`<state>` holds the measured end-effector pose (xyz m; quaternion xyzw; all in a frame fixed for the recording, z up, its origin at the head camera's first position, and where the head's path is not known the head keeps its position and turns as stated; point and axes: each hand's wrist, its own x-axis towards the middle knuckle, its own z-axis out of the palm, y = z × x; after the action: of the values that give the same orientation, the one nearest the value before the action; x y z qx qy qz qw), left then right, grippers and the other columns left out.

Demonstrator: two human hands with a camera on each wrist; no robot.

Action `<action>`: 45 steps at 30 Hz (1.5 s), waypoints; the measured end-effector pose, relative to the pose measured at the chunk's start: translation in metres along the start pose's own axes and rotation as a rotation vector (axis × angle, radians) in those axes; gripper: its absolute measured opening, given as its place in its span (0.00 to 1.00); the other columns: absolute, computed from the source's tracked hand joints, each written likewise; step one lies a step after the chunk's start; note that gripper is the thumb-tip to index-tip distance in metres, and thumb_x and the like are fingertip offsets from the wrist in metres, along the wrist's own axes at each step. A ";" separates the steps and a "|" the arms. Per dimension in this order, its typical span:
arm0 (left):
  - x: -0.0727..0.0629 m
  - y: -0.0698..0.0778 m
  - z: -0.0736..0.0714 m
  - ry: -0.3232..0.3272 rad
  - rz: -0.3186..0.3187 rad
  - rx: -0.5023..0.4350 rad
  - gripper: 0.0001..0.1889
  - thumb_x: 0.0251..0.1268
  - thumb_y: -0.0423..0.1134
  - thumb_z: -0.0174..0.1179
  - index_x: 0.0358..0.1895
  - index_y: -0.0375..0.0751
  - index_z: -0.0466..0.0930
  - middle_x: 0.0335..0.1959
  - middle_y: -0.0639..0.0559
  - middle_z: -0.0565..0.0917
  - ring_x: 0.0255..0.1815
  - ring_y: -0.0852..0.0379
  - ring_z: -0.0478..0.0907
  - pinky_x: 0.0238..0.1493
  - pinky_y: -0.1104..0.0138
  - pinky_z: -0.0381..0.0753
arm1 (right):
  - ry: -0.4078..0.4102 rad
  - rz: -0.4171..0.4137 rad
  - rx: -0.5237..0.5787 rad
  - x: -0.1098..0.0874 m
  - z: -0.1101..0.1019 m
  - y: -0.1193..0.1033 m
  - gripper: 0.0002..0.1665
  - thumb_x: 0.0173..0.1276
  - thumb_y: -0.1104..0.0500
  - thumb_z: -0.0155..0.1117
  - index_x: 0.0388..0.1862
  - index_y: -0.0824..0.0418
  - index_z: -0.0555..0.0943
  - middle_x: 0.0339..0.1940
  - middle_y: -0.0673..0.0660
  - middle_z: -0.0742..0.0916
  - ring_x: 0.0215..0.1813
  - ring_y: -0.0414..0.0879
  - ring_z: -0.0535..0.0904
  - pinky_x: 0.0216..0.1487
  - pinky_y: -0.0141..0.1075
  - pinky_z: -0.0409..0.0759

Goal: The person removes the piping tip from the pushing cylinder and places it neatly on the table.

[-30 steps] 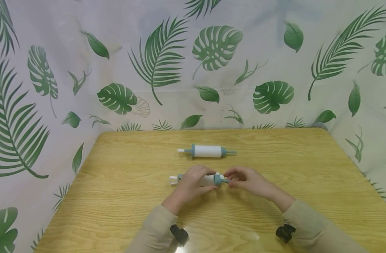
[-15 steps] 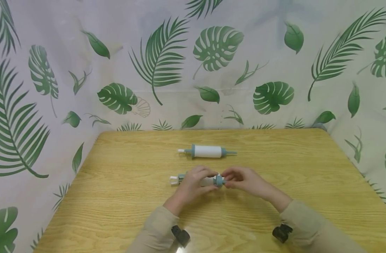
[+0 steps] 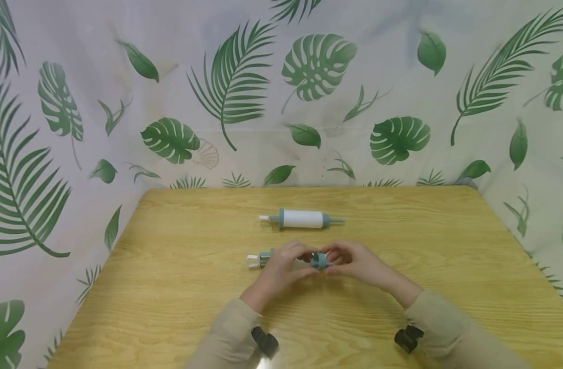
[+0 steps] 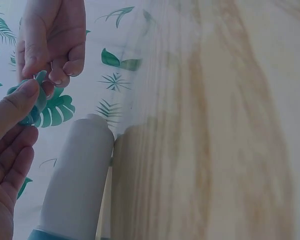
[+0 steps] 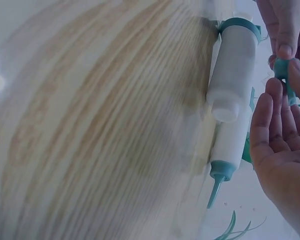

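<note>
A teal nozzle cap [image 3: 319, 261] with a thin spout is held off the table between both hands. My left hand [image 3: 281, 267] pinches its wide end between thumb and fingers. My right hand [image 3: 359, 265] pinches it from the right, thumb and fingers around the spout [image 5: 291, 95]. Below lies a large plastic syringe, its white barrel [image 5: 233, 65] ending in a bare white neck; its white handle [image 3: 253, 261] sticks out left of my left hand. In the left wrist view, this barrel [image 4: 80, 175] lies apart from the fingers. The head view mostly hides it.
Farther back on the wooden table [image 3: 193, 302], a second white and teal syringe [image 3: 303, 219] lies sideways, its nozzle pointing right. A leaf-print sheet [image 3: 244, 169] hangs behind the table and along both sides.
The nozzle cap now shows its open left end, away from the barrel's tip. My right hand has shifted slightly left toward my left hand. The farther syringe has stayed put.
</note>
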<state>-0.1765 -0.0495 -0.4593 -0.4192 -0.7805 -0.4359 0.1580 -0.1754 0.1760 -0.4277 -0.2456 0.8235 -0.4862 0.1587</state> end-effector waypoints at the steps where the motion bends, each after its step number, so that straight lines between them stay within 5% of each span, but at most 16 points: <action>1: 0.001 0.000 0.000 0.000 0.005 -0.001 0.19 0.48 0.32 0.73 0.46 0.34 0.81 0.39 0.48 0.82 0.39 0.56 0.80 0.44 0.75 0.78 | 0.003 0.007 -0.002 0.000 0.000 0.000 0.23 0.63 0.56 0.68 0.54 0.65 0.77 0.39 0.55 0.84 0.42 0.48 0.81 0.43 0.35 0.80; 5: 0.002 0.000 0.001 -0.004 0.005 0.015 0.20 0.48 0.32 0.73 0.47 0.33 0.80 0.38 0.48 0.82 0.38 0.56 0.80 0.44 0.74 0.78 | 0.001 0.014 0.007 0.001 0.000 0.001 0.22 0.64 0.55 0.67 0.53 0.65 0.77 0.39 0.54 0.84 0.42 0.48 0.80 0.43 0.36 0.80; 19: 0.003 0.005 -0.001 0.056 -0.160 0.079 0.13 0.46 0.38 0.74 0.34 0.39 0.81 0.32 0.52 0.83 0.36 0.59 0.80 0.40 0.74 0.78 | 0.034 0.018 -0.028 -0.005 -0.012 0.007 0.22 0.62 0.57 0.69 0.52 0.65 0.78 0.38 0.54 0.84 0.41 0.47 0.81 0.43 0.35 0.80; 31: 0.004 0.003 0.005 0.066 -0.193 0.103 0.13 0.46 0.36 0.74 0.35 0.38 0.82 0.33 0.52 0.83 0.36 0.59 0.78 0.39 0.72 0.78 | 0.115 0.064 -0.105 -0.020 -0.032 0.021 0.21 0.63 0.57 0.69 0.52 0.64 0.76 0.47 0.59 0.83 0.47 0.52 0.81 0.43 0.41 0.81; 45: 0.017 0.001 0.020 0.034 -0.220 0.076 0.13 0.50 0.37 0.72 0.37 0.35 0.81 0.34 0.50 0.82 0.37 0.58 0.79 0.42 0.73 0.78 | 0.155 0.011 -0.215 -0.028 -0.039 0.034 0.19 0.60 0.62 0.70 0.49 0.66 0.78 0.46 0.60 0.83 0.43 0.51 0.81 0.45 0.41 0.82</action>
<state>-0.1834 -0.0247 -0.4597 -0.3176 -0.8349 -0.4277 0.1381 -0.1797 0.2335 -0.4383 -0.2185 0.8819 -0.4119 0.0701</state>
